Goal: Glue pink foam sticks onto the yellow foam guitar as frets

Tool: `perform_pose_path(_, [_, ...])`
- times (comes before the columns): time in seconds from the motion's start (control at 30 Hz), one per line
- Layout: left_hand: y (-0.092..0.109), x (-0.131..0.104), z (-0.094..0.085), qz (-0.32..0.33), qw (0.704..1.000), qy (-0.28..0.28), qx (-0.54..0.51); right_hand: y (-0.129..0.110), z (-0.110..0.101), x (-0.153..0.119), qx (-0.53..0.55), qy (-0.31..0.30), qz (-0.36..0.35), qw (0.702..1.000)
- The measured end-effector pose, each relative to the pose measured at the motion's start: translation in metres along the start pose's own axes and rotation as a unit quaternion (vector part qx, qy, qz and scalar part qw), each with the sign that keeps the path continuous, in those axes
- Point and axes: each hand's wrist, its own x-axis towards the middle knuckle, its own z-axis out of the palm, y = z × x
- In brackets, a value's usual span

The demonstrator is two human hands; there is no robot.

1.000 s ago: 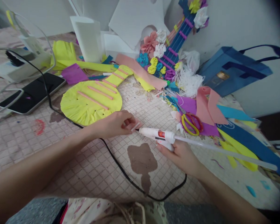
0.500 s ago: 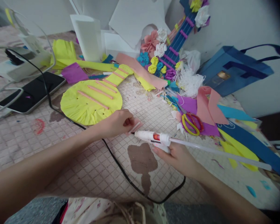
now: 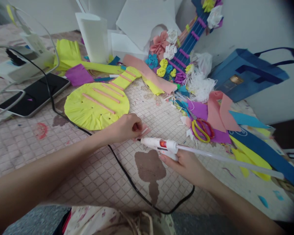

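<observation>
My right hand [image 3: 186, 163] is wrapped round the handle of a white glue gun [image 3: 154, 142], with a long clear glue stick [image 3: 225, 159] jutting from its back. The gun's dark nozzle points left, close by a small pink paper piece [image 3: 145, 130] with a white strip on it. At that piece, my left hand [image 3: 126, 127] has its fingers pinched together on its edge. Just beyond the left hand lies a yellow paper-covered guitar shape [image 3: 95, 106] with pink sticks across its body and neck.
A black cord [image 3: 122, 169] loops across the patterned tablecloth. Scissors [image 3: 201, 129] lie on purple paper at the right. Behind stand a blue guitar [image 3: 183, 55] with paper flowers and a blue bag [image 3: 247, 75]. A phone [image 3: 34, 94] and a power strip [image 3: 12, 70] are at left.
The glue gun's nozzle has shifted very slightly left relative to the pink paper. Both hands keep their grips, and the whole view has moved a little.
</observation>
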Motion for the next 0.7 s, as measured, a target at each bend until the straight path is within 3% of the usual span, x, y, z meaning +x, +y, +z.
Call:
perform_pose_path(0.53, [-0.0030, 0.0003, 0.0005, -0.021, 0.999, -0.011, -0.031, 0.0005, -0.0047, 0.0012, -0.028, -0.007, 0.019, 0.999])
perform_pose_path(0.7, [-0.0010, 0.0000, -0.0018, -0.034, 0.998, -0.018, -0.041, 0.0052, -0.0068, 0.0009, -0.044, 0.021, 0.025, 0.998])
